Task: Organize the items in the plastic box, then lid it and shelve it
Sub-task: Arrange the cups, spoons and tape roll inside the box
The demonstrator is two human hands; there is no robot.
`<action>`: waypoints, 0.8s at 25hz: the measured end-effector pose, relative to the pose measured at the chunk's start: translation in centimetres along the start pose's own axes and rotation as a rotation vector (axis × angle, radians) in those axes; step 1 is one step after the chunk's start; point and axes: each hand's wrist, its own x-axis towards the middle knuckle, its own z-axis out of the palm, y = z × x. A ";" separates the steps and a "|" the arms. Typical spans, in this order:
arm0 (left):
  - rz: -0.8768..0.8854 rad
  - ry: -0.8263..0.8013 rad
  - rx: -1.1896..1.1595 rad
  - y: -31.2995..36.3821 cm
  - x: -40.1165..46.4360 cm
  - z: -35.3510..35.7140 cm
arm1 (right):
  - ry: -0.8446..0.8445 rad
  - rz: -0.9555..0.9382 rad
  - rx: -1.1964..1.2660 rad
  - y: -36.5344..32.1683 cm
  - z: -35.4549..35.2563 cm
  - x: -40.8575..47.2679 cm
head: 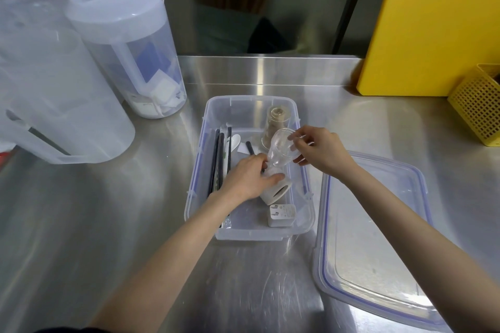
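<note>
The lid [378,246] lies flat at four o'clock, beside the plastic box [303,227]. Inside it, nearest, a white charger [281,215], markings unreadable. The left hand [249,178] grips a white cup [278,192]; the right hand [322,151] pinches a clear cup [281,149]. Straws [219,154] line nine o'clock; a brown cup [276,121] sits at twelve.

The box [250,235] sits mid-frame on the desk [108,224], its lid [378,238] flat just to its right. Inside, straws [217,159] lie along the left wall, a charger [281,215] at the lower end, a cup [274,121] at the upper end. Two jugs [130,48] stand upper left, a basket [479,108] far right.
</note>
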 end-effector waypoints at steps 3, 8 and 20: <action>-0.012 -0.029 0.043 0.1 -0.1 0.7 | 0.009 0.018 0.006 0.3 -0.1 0.0; 0.003 0.011 0.082 0.0 0.0 1.3 | 0.006 0.031 0.021 0.4 -0.2 -0.3; -0.211 0.045 -0.368 -1.1 1.2 1.0 | 0.037 0.013 0.032 0.0 -0.9 -0.2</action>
